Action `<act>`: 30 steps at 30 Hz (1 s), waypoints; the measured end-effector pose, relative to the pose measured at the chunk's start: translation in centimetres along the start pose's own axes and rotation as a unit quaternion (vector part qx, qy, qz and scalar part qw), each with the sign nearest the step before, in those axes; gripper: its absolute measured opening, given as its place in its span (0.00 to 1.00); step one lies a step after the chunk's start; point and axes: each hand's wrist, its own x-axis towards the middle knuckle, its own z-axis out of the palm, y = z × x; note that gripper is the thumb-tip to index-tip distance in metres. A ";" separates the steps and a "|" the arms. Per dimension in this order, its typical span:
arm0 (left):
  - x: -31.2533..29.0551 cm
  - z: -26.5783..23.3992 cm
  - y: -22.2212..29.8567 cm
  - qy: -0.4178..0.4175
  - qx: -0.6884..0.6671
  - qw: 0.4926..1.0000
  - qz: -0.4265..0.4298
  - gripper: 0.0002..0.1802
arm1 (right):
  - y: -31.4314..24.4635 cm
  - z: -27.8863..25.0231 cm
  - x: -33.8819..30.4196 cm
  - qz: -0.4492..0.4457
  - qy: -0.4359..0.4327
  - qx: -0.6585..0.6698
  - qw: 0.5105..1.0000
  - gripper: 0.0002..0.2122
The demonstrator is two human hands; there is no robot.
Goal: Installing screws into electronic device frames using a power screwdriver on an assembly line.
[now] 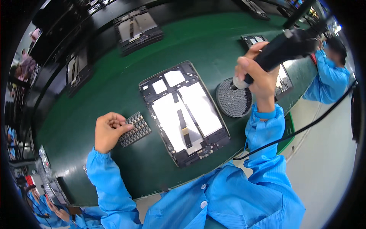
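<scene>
My right hand [260, 72] is wrapped round a black electric screwdriver [284, 47], tilted with its pale tip end down. That tip is over the round grey screw tray [234, 100], which is dotted with small holes; whether a screw sits on it is too small to tell. My left hand [109, 130] has thumb and fingertips pinched together over a dark sheet of small metal parts [136, 130] in rows. What the pinch holds, if anything, is hidden. Between the hands lies an opened tablet [187, 114], its silvery inside facing up.
Stacked tablet shells [138, 29] stand at the back of the green table [103, 91], with others [78, 70] at the far left. More shells [284, 82] lie behind my right wrist. A black cable [305, 133] runs past my right sleeve. A co-worker [329, 76] sits at the right.
</scene>
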 end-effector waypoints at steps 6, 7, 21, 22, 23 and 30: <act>0.0 1.5 1.0 0.047 -0.047 0.997 -0.030 0.09 | 2.4 -0.8 0.3 0.010 0.023 0.009 1.000 0.12; -0.4 2.0 1.2 0.045 -0.043 0.998 -0.030 0.09 | 2.6 -0.8 0.3 0.010 0.027 0.011 1.000 0.12; -3.6 7.3 3.8 0.180 0.145 0.957 0.177 0.05 | 3.6 -0.5 0.2 0.043 0.003 -0.027 0.999 0.13; -3.6 7.4 3.6 0.178 0.145 0.957 0.178 0.05 | 3.6 -0.5 0.2 0.042 0.005 -0.028 0.999 0.13; -3.4 7.4 3.3 0.169 0.146 0.958 0.178 0.05 | 3.5 -0.6 0.2 0.047 0.005 -0.039 0.998 0.13; -4.1 6.8 1.8 0.193 0.151 0.951 0.188 0.05 | 2.1 0.6 0.1 0.034 0.028 -0.029 0.999 0.14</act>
